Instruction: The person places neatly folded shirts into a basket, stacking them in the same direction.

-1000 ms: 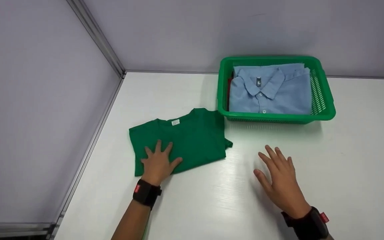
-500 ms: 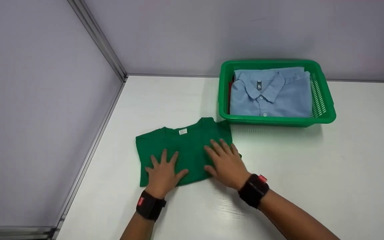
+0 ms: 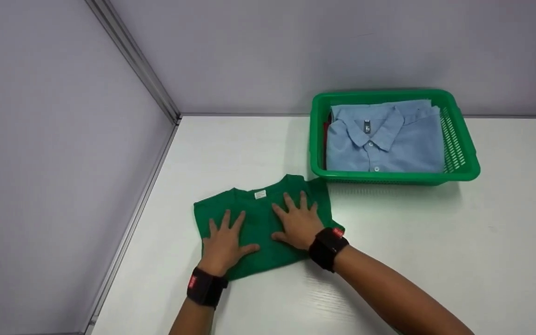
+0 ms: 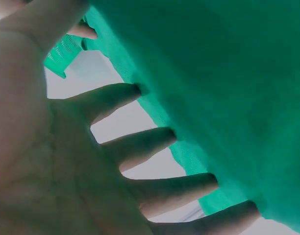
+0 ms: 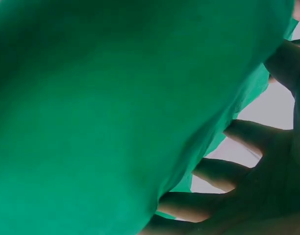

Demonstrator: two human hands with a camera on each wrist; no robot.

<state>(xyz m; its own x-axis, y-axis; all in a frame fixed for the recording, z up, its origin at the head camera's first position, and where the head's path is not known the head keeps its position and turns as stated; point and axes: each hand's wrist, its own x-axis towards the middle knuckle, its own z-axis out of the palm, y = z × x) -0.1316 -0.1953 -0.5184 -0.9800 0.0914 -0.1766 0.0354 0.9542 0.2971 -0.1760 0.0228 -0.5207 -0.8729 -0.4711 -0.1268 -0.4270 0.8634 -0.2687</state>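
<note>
My left hand (image 3: pixel 223 243) lay flat on the folded green T-shirt (image 3: pixel 261 223), fingers spread and straight, pressing the near left part of the cloth — much where it had been a second before. My right hand (image 3: pixel 297 222) was the one that had moved: a second earlier it hovered over bare table to the right of the shirt, half a second earlier it had landed on the shirt's right edge, and now it rested further in, palm down and fingers fanned, just below the white neck label (image 3: pixel 260 194). Neither hand gripped anything; both pressed with open fingers. In the left wrist view my fingers (image 4: pixel 140 147) touched the green fabric (image 4: pixel 228 98) at their tips.

The shirt sat on the white table (image 3: pixel 412 242), left of centre, its far right corner close to the green plastic basket (image 3: pixel 463 174). A folded light blue collared shirt (image 3: pixel 389 144) lay in the basket — something red showed at its left edge.
</note>
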